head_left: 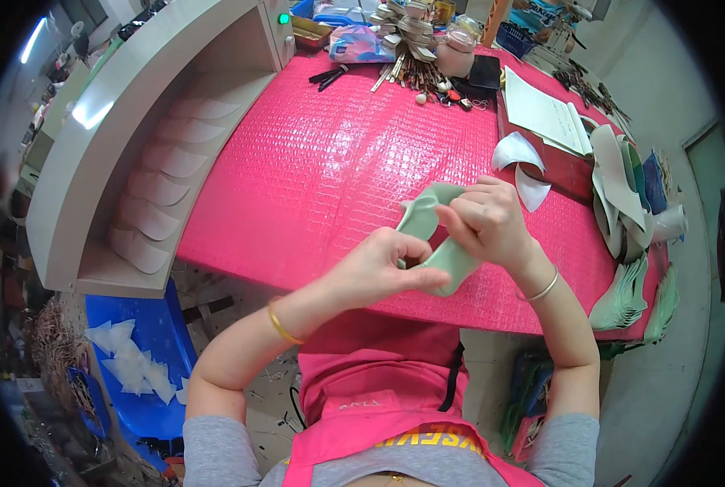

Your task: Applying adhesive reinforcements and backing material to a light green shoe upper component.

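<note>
A pale green, curved soft piece [427,213] is held above the front part of the pink textured table [330,170]. My left hand [383,264] pinches its lower end between thumb and fingers. My right hand [488,219] grips its upper right side, fingers curled over the material. Both wrists wear thin bangles. Two white curved pieces [518,151] lie on the table just beyond my right hand.
A grey machine with a belt carrying several pale curved pieces [163,191] runs along the left. Stacks of green and white pieces [622,203] sit at the right edge by a paper pad [545,114]. Tools and clutter [419,49] crowd the far end. A blue bin [147,357] with white scraps stands below left.
</note>
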Demonstrator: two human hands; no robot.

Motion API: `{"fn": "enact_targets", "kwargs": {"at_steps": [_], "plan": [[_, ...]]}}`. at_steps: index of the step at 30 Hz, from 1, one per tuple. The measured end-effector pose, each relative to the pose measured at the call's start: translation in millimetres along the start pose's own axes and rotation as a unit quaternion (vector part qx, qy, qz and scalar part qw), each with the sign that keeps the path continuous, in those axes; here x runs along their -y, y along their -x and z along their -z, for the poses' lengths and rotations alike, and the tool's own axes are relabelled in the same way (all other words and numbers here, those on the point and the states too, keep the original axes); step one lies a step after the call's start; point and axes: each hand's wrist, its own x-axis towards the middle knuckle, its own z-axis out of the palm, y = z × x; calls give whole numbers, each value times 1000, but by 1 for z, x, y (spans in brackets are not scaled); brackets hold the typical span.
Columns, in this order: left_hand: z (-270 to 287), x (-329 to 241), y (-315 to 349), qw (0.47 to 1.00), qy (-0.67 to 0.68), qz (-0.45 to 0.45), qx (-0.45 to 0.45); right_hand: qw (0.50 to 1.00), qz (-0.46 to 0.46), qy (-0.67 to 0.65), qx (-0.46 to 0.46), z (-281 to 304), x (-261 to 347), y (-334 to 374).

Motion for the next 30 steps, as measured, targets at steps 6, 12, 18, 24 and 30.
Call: {"fn": "enact_targets", "kwargs": {"at_steps": [6,12,18,24,30], "plan": [[-7,19,-14,996,36,-86,1,993,107,48,14,6,-4,-18],[-22,51,-25,959,279,-34,-49,999,46,6,-19,3,13,-34],[-38,84,-8,790,571,-41,-217,867,-284,-354,206,-12,11,38],[-39,69,11,741,628,-74,-224,804,-335,-456,182,-18,18,36],[-32,84,25,823,545,-40,-157,816,-312,-402,273,-10,10,51]]}}
